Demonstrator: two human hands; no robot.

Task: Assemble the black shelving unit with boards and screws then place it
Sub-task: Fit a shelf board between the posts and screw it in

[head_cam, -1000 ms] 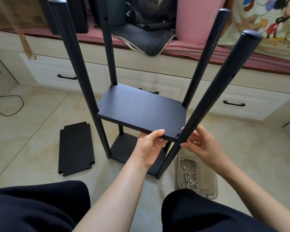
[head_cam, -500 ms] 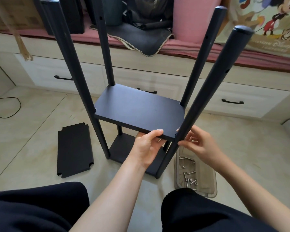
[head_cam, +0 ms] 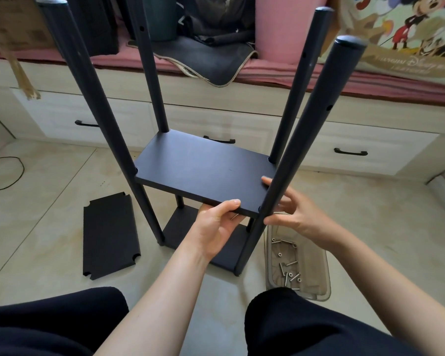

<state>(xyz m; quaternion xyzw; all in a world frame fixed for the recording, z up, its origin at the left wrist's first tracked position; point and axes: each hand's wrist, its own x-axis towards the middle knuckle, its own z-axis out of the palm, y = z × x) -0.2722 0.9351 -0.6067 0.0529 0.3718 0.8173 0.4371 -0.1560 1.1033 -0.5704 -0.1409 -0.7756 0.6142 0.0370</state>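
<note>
Shelving unit (head_cam: 206, 176) stands upright on the floor (head_cam: 36, 201) in front of the drawer bed, four poles running vertical, tops flaring toward the camera. Middle board (head_cam: 203, 173) lies flat between the poles, long axis left-right; bottom board (head_cam: 206, 240) sits below it. Left hand (head_cam: 216, 227) grips the middle board's near edge, thumb on top, fingers under. Right hand (head_cam: 298, 214) is at the near-right pole (head_cam: 301, 140), fingers loosely curled beside it; grip cannot tell. Spare board (head_cam: 111, 235) lies flat left of the unit. Tray of screws (head_cam: 297, 265) sits right of it.
</note>
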